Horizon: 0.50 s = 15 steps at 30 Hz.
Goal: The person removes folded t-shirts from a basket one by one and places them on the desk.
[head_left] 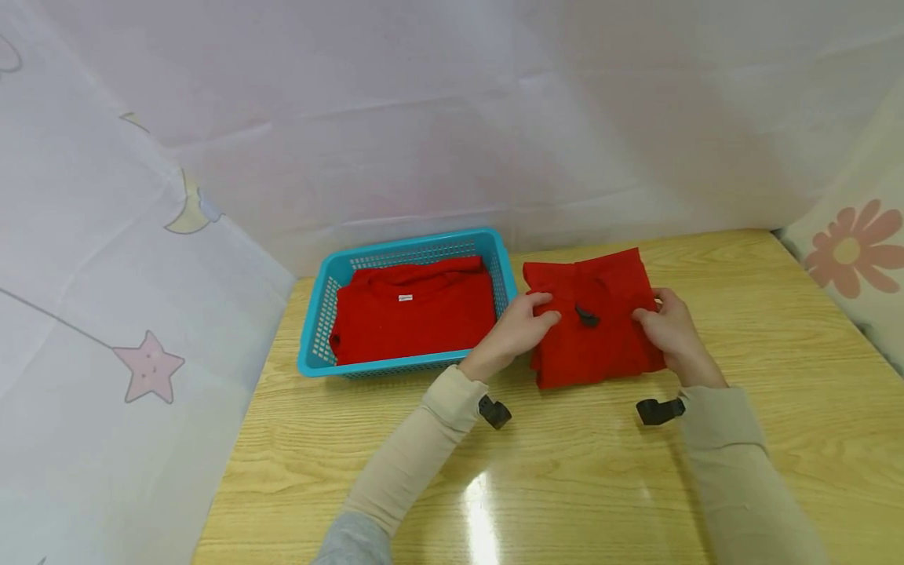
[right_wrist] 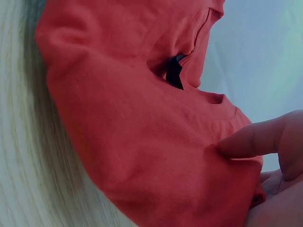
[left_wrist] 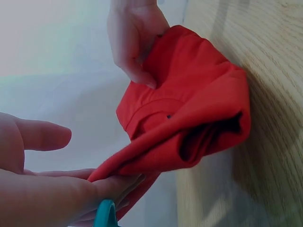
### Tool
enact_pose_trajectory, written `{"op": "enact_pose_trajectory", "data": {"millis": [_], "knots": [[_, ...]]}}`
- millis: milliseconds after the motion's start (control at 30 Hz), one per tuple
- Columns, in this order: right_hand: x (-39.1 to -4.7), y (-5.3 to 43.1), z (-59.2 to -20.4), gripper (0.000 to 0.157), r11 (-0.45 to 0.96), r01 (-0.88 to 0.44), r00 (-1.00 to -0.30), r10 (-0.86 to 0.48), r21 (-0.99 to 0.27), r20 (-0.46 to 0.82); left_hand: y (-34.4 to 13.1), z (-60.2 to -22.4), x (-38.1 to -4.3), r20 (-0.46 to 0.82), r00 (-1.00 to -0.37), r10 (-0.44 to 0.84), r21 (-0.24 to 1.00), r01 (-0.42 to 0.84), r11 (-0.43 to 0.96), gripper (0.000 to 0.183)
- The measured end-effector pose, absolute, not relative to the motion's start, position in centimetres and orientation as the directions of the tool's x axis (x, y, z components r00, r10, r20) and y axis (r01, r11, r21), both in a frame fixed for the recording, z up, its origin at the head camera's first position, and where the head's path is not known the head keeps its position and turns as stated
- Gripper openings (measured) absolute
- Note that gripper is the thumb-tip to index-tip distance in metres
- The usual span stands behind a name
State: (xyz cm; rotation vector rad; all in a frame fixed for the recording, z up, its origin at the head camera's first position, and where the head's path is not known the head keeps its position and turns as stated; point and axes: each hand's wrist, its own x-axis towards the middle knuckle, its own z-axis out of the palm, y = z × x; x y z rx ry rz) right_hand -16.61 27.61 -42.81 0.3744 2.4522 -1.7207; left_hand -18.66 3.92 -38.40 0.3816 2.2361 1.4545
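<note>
A folded red T-shirt is between my two hands, right of a blue basket. In the left wrist view its left side is raised and the folded layers show. My left hand supports the left edge; in that wrist view the fingers lie straight along and under the cloth, the thumb apart from it. On the opposite edge, my right hand pinches the cloth, thumb on top and fingers beneath. A small dark piece shows near the neckline; its kind cannot be told.
Another folded red T-shirt with a white neck label lies inside the basket. Both stand on a wooden table against a pale cloth backdrop. The basket's right wall is close to my left hand.
</note>
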Motion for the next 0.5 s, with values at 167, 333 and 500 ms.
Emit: {"op": "enact_pose_trajectory", "data": {"millis": [167,333,500], "knots": [[-16.88,27.31,-42.87,0.06,0.319,0.279,-0.959,0.138,-0.906,-0.247,4.19,-38.44,-18.64,-0.219,-0.87,0.441,0.922,-0.036,0.386,0.05],[-17.13,26.92,-42.88,0.061,0.326,0.287,-0.956,0.156,-0.901,-0.248,4.38,-38.58,-18.66,-0.217,-0.881,0.42,0.937,-0.067,0.344,0.051],[-17.23,26.69,-42.77,0.063,0.333,0.3,-0.952,0.161,-0.894,-0.259,4.51,-38.7,-18.69,-0.211,-0.887,0.411,0.944,-0.076,0.321,0.053]]}}
